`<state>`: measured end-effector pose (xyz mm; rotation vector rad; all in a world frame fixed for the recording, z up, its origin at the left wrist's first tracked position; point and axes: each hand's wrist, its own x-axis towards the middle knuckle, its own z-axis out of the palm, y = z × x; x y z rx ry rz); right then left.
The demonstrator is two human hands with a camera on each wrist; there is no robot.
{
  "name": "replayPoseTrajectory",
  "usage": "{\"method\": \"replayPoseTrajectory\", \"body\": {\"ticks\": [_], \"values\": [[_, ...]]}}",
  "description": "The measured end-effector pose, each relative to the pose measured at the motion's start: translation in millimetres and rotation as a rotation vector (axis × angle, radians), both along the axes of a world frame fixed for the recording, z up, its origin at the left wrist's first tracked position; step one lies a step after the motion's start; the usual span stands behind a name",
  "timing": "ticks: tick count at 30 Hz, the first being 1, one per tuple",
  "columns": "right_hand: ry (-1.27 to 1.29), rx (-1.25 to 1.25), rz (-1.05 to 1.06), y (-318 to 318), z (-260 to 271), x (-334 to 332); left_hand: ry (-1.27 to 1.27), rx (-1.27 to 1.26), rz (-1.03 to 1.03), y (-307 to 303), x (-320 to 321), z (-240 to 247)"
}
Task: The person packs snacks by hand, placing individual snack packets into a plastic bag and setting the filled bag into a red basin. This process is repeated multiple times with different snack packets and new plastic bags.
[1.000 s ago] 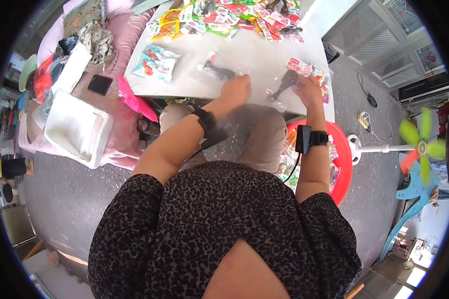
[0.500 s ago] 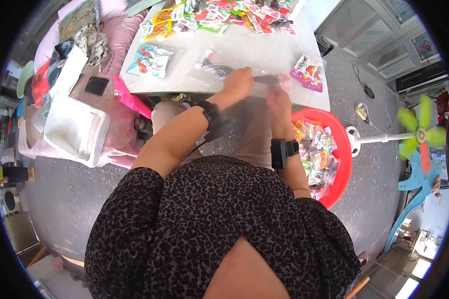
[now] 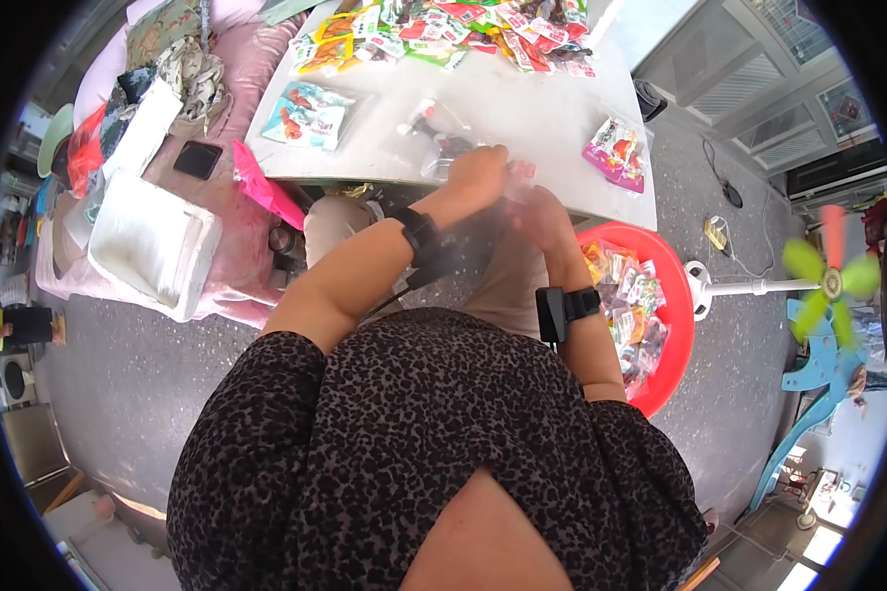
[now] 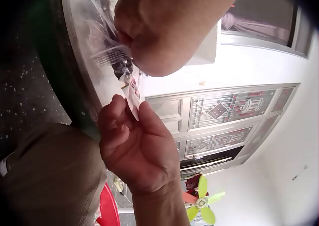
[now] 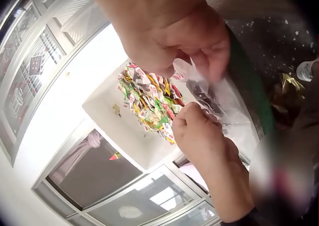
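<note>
My left hand [image 3: 476, 175] is at the table's near edge, its fingers curled on a clear plastic bag [image 5: 240, 128]. Inside the bag shows a small packet with a red spot [image 3: 427, 116]. My right hand [image 3: 547, 225] faces it from the right, blurred in the head view. Its thumb and fingers pinch the pink-and-white label end of a drumstick packet [image 4: 133, 97]. The dark drumstick [image 5: 207, 96] in its clear wrapper stretches from the right hand to the left, partly hidden behind the left fingers.
A blue-white snack bag [image 3: 306, 115] lies left on the white table [image 3: 537, 113], a pink-and-white one [image 3: 616, 153] on the right. Several bright packets [image 3: 453, 32] are heaped at the back. Beside my right leg stands a red tub [image 3: 678, 315] of packets; a fan [image 3: 832, 284] is further right.
My right hand picked up the dark drumstick packet from the table's right side and brought it left beside my left hand. My left hand stays at the bag, shifting only slightly.
</note>
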<state>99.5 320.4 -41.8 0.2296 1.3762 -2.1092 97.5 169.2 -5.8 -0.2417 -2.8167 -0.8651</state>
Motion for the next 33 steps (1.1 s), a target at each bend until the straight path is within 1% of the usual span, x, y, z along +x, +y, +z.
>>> {"method": "replayPoseTrajectory", "body": {"ticks": [2,5,8,11,14,15,16,17,19,20,22,23,24,25,27,28,29,31,33], "values": [[0.150,0.189,0.175,-15,7,4,-0.017,0.024,0.002,2,2,6],[0.296,0.345,0.215,-42,29,11,-0.017,0.027,0.006,2,2,4],[0.559,0.697,0.448,-51,18,-4,-0.018,0.021,0.014,-2,-4,-2],[0.569,0.628,0.453,-50,23,-16,-0.028,0.043,0.057,-10,-4,2],[1.260,0.884,0.498,-59,-17,-45,-0.003,0.087,0.110,-19,-10,-5],[1.111,0.875,0.578,-59,-4,-48,0.015,0.108,0.112,-23,-13,-7],[0.956,0.860,0.655,-56,20,-46,0.030,0.129,0.114,-27,-15,-10],[0.799,0.841,0.726,-52,33,-48,0.041,0.098,0.097,-29,-15,-13],[0.582,0.632,0.549,-31,34,-70,0.066,0.036,0.059,-30,-15,-21],[0.473,0.527,0.459,-20,34,-83,0.150,0.000,0.026,-30,-15,-28],[0.466,0.567,0.282,-8,36,-113,0.312,-0.066,-0.038,-29,-12,-42],[0.454,0.494,0.172,-2,34,-129,0.352,-0.093,-0.062,-29,-11,-45],[0.480,0.526,0.120,4,35,-146,0.393,-0.119,-0.085,-31,-10,-48],[0.468,0.508,0.023,7,37,-159,0.432,-0.145,-0.106,-31,-10,-50],[0.442,0.466,-0.168,10,40,-186,0.477,-0.108,-0.082,-29,-10,-51],[0.492,0.481,-0.198,17,23,-217,0.498,-0.090,-0.070,-29,-10,-51],[0.542,0.495,-0.228,28,-9,-260,0.460,-0.083,-0.075,-29,-10,-51],[0.682,0.722,-0.218,37,-23,-295,0.382,-0.072,-0.080,-31,-11,-52],[0.857,1.150,-0.127,44,-22,-318,0.415,-0.049,-0.144,-36,-9,-49]]}}
